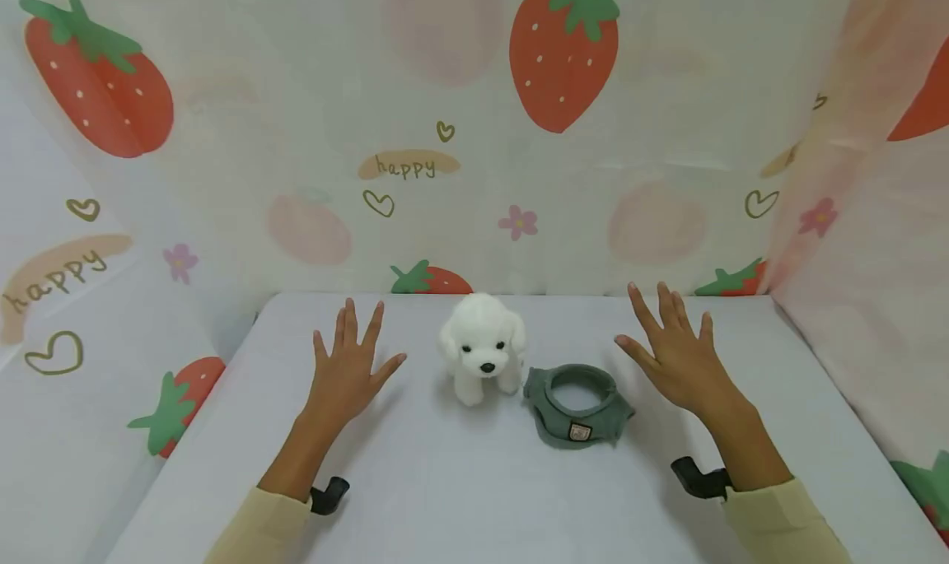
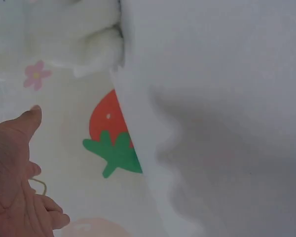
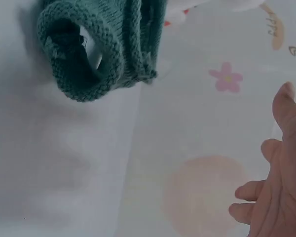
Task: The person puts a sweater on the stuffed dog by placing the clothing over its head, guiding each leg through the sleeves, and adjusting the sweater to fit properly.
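Observation:
A white plush dog (image 1: 483, 346) with black eyes and nose stands on the table, facing the head camera. To its right lies a small green knitted garment (image 1: 549, 412) with a round neck opening and a square patch on its front. My left hand (image 1: 347, 375) hovers left of the dog, fingers spread, touching nothing. On the other side, my right hand (image 1: 678, 358) is held up with spread fingers, apart from the garment. In the right wrist view the garment (image 3: 101, 64) shows a ribbed round opening. Only part of the dog (image 2: 64, 34) appears in the left wrist view.
The white table (image 1: 445, 498) is bordered by a hanging cloth (image 1: 319, 111) printed with strawberries, hearts and flowers, at the back and both sides. Black wrist mounts (image 1: 700, 477) stick out from both sleeves.

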`<state>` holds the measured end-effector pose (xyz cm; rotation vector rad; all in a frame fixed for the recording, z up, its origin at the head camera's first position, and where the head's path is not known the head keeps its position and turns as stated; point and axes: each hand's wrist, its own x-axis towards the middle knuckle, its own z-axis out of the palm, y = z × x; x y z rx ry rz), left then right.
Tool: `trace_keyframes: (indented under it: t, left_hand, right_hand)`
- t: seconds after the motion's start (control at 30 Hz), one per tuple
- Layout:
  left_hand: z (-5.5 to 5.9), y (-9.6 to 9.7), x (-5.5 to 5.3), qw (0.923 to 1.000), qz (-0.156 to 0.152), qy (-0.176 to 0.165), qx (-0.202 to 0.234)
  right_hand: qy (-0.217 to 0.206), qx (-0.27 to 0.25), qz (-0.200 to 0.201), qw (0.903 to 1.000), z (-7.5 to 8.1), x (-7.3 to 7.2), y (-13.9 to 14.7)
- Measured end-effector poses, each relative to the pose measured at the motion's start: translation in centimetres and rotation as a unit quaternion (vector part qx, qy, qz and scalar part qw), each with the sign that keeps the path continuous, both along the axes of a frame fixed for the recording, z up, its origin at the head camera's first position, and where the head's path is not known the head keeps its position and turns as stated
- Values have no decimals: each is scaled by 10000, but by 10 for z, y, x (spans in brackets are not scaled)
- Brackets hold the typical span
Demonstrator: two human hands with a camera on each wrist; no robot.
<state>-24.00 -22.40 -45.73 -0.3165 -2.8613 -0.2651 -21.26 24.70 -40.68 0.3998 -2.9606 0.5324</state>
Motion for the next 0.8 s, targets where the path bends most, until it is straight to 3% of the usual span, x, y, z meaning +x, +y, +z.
trace_keyframes:
  t: [0.3, 0.43, 0.57, 0.8]
  left_hand:
    - [5, 17, 27, 9991, -402, 38, 121]
    - [6, 26, 40, 9964, -701, -111, 469]
    - [3, 36, 50, 9907, -1012, -393, 822]
    - [-2, 58, 71, 9777, -1755, -586, 993]
  right_hand:
    - [-114, -159, 100, 9998, 3, 16, -3]
    - [-60, -168, 144, 9997, 3, 23, -4]
    - [-23, -77, 207, 9998, -1, 31, -3]
    - [-282, -120, 283, 9991, -9, 42, -4]
